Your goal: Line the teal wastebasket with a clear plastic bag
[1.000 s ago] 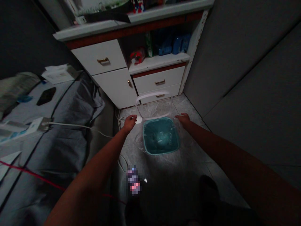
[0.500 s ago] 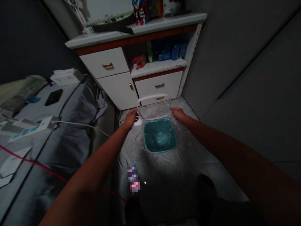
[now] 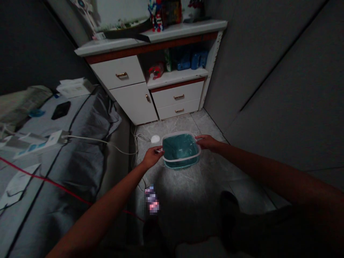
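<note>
A teal trash can (image 3: 180,165) stands on the tiled floor, with a clear plastic bag showing inside it. The pale rim ring (image 3: 185,158) lies at the top of the can, lower at the front than at the back edge; I cannot tell whether it is seated. My left hand (image 3: 154,156) pinches the ring's left side, fingers closed. On the opposite side, my right hand (image 3: 207,142) grips the ring, its fingers partly hidden by the edge.
A white cabinet (image 3: 131,104) with drawers stands behind the can. At left is a bed (image 3: 88,132) with a power strip (image 3: 45,143) and a dark phone (image 3: 61,110). White cables (image 3: 135,143) and a round white object (image 3: 155,139) lie on the floor. Grey panels rise at right.
Both hands have brought the ring down and toward me, from upright behind the can to lying over its opening. The view has shifted slightly.
</note>
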Tool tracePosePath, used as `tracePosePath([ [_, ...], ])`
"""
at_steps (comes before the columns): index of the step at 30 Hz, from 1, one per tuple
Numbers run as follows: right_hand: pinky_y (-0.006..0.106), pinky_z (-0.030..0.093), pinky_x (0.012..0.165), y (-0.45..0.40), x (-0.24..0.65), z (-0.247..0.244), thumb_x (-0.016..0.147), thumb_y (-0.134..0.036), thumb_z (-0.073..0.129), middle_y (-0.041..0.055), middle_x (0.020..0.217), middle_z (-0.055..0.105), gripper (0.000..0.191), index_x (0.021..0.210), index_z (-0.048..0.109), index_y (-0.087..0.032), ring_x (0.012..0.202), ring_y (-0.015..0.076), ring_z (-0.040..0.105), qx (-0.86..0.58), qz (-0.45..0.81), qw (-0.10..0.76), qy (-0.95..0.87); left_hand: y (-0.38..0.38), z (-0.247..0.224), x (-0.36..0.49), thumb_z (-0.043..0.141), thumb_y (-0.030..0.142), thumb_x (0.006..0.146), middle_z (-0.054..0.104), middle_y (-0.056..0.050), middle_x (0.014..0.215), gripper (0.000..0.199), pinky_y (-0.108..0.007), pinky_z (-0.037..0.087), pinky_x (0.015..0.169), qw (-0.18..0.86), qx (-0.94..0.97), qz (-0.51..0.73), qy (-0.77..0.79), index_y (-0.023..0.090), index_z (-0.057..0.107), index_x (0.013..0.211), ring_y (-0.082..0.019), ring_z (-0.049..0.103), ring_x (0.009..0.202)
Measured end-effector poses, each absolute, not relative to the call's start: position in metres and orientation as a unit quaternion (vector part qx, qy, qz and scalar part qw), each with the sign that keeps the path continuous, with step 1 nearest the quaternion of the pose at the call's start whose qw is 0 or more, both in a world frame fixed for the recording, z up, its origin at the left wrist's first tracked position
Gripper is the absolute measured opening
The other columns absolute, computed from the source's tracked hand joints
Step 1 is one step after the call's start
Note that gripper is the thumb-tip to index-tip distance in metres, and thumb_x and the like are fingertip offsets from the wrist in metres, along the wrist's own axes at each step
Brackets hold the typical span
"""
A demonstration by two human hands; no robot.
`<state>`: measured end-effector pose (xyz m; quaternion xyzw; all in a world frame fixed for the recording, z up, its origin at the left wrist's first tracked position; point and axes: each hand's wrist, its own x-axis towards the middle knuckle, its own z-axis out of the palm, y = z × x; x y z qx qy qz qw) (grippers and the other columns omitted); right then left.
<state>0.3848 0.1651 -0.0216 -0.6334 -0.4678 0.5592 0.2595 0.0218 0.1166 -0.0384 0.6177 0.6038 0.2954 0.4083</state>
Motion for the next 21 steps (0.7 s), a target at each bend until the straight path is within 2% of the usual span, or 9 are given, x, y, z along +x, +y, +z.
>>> tracePosePath([
  [4,0.027,0.057,0.064,0.151,0.389,-0.042,0.075,-0.012,0.085,-0.0011,0.066,0.07,0.045,0.119,0.075,-0.013,0.061,0.0168,0.066,-0.646,0.503,0.199,-0.538,0.089,-0.068,0.014,0.082,0.042,0.082,0.075,-0.014,0.126,0.057,-0.042,0.056,0.099,0.303,0.704,0.258,0.588,0.017,0.074,0.133,-0.027,0.07,0.105],
  [8,0.03,0.056,0.078,0.149,0.396,-0.055,0.074,-0.014,0.089,0.0021,0.083,0.077,0.041,0.114,0.081,-0.019,0.08,0.0205,0.073,-0.643,0.337,0.137,-0.674,0.074,-0.09,0.008,0.084,0.046,0.084,0.072,-0.014,0.124,0.066,-0.048,0.046,0.114,0.235,0.74,0.234,0.584,0.019,0.068,0.143,-0.03,0.064,0.122],
  [13,0.029,0.054,0.079,0.144,0.402,-0.043,0.087,-0.029,0.085,0.0057,0.099,0.078,0.048,0.133,0.076,-0.022,0.091,0.0222,0.074,-0.641,0.305,0.059,-0.702,0.073,-0.093,0.005,0.079,0.051,0.088,0.068,-0.011,0.13,0.064,-0.049,0.043,0.115,0.238,0.748,0.208,0.583,0.026,0.064,0.145,-0.029,0.061,0.126],
  [17,0.033,0.053,0.087,0.13,0.379,-0.023,0.095,-0.029,0.075,0.0118,0.124,0.072,0.036,0.13,0.076,-0.026,0.112,0.0282,0.07,-0.587,0.166,0.001,-0.793,0.08,-0.086,0.004,0.081,0.053,0.085,0.063,-0.012,0.13,0.077,-0.049,0.044,0.114,0.251,0.74,0.178,0.598,0.028,0.056,0.154,-0.03,0.06,0.125],
  [19,0.034,0.053,0.09,0.126,0.354,-0.026,0.1,-0.029,0.066,0.0124,0.127,0.07,0.031,0.128,0.076,-0.026,0.119,0.0297,0.067,-0.515,0.133,-0.019,-0.847,0.082,-0.085,0.004,0.083,0.054,0.084,0.062,-0.012,0.128,0.084,-0.049,0.044,0.114,0.256,0.737,0.17,0.603,0.028,0.052,0.158,-0.031,0.06,0.125],
  [21,0.035,0.053,0.091,0.128,0.324,-0.042,0.1,-0.031,0.064,0.0135,0.125,0.071,0.032,0.13,0.075,-0.024,0.119,0.0307,0.067,-0.462,0.154,-0.064,-0.871,0.084,-0.085,0.003,0.083,0.056,0.083,0.061,-0.011,0.127,0.086,-0.049,0.044,0.115,0.262,0.737,0.163,0.602,0.03,0.051,0.159,-0.031,0.059,0.126],
])
